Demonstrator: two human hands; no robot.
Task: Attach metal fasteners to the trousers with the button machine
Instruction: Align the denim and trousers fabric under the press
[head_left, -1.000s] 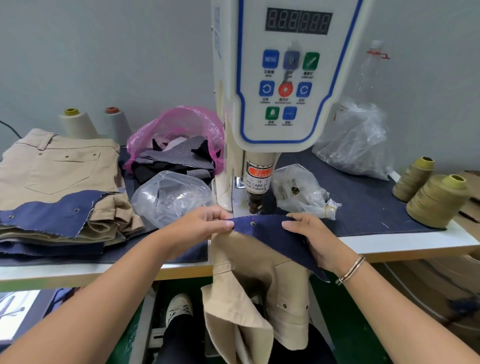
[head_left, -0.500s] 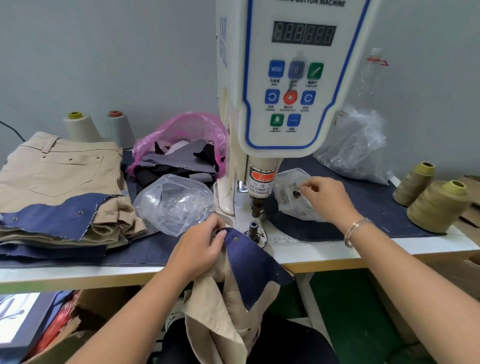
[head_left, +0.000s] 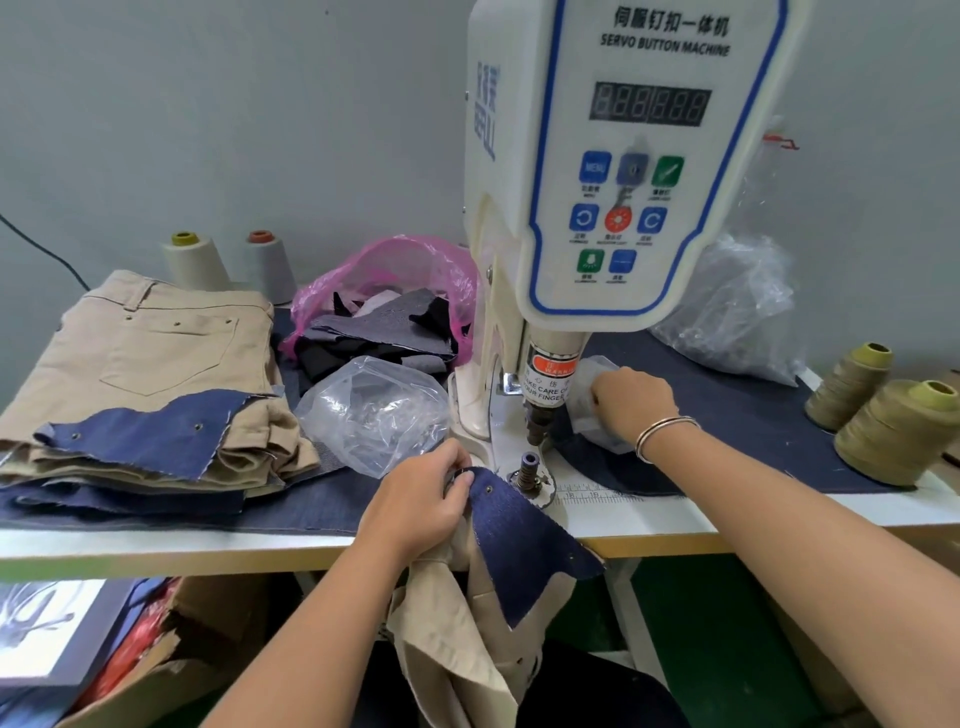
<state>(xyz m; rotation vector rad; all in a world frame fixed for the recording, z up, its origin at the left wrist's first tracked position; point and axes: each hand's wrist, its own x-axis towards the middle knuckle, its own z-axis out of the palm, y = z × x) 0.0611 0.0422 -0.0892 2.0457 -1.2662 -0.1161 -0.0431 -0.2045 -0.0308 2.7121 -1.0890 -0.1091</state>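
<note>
The white servo button machine (head_left: 618, 171) stands at the table's middle, its punch head (head_left: 537, 421) above the lower die (head_left: 527, 467). My left hand (head_left: 421, 501) grips the beige trousers (head_left: 467, 639) at their blue denim lining flap (head_left: 519, 530), just left of the die; the trousers hang off the table's front edge. A metal fastener sits in the flap near my fingers. My right hand (head_left: 631, 402) reaches with curled fingers into a small clear bag of fasteners (head_left: 589, 384) right of the punch head; what the fingertips hold is hidden.
A stack of beige trousers (head_left: 145, 374) lies at the left. A clear bag (head_left: 374, 410) and a pink bag of fabric scraps (head_left: 384, 312) sit beside the machine. Thread cones stand at the back left (head_left: 192, 260) and far right (head_left: 893, 431). Another clear bag (head_left: 737, 306) lies behind.
My right hand let go of the denim flap and moved back right into the small fastener bag. My left hand pulled the flap left, off the die.
</note>
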